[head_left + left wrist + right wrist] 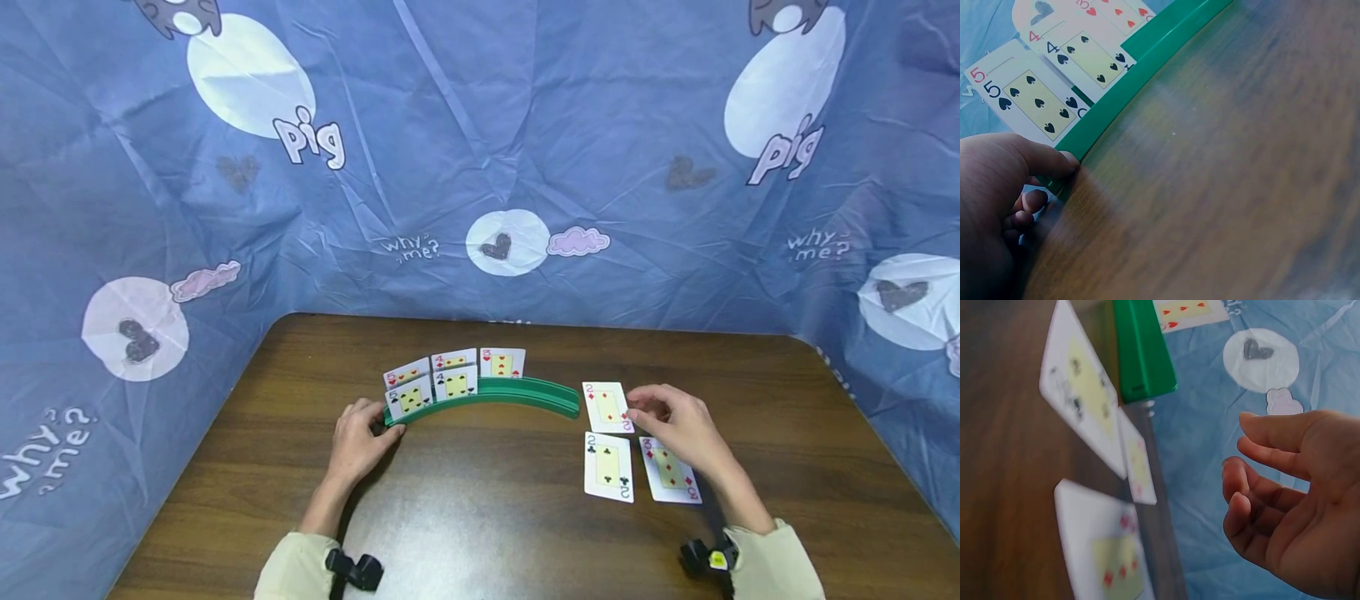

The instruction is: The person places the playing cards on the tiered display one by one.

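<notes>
My left hand pinches the left end of the green card rack on the table. My right hand, loosely curled, holds nothing beside the two of diamonds.

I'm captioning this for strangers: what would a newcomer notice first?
Probably the green rack on the table, its left end pinched by the left hand, five cards standing in it. Then three cards lying right of it, near the right hand, and the blue cloth behind.
</notes>
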### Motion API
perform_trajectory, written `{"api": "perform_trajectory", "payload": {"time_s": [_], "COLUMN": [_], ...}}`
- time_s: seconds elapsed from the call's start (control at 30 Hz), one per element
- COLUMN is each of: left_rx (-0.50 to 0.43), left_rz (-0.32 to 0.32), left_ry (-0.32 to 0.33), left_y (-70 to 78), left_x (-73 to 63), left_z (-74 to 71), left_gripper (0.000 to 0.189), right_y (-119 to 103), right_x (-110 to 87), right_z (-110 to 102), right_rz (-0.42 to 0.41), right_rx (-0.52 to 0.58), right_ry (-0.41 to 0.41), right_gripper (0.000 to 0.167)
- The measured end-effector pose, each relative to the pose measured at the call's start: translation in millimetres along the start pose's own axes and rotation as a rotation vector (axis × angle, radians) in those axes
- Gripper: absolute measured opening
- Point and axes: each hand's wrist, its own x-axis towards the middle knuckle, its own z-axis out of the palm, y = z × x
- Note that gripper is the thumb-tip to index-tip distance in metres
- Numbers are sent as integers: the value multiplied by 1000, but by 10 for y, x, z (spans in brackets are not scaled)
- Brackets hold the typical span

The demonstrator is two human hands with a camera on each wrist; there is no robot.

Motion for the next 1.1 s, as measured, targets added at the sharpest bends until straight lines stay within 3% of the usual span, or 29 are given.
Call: {"api": "perform_trajectory", "payload": {"time_s": [0.47,0.87,1.1], "left_rx": [2,1,-4], "left_rz": [3,3,8], "left_ry": [-7,-2,1], "left_y": [-3,-4,-2], "left_x": [0,-4,-2], "left_z": [4,4,-1], "left_gripper": [24,24,23], "right_y": [408,514,525], "right_x": [-337,-537,-567], "right_z": [-42,-45,-33], "right_rz": [-37,-79,-28], "right_rx": [-102,-189,-207], "right_ry": [4,-64,-162], "right_gripper": [32,51,61]}}
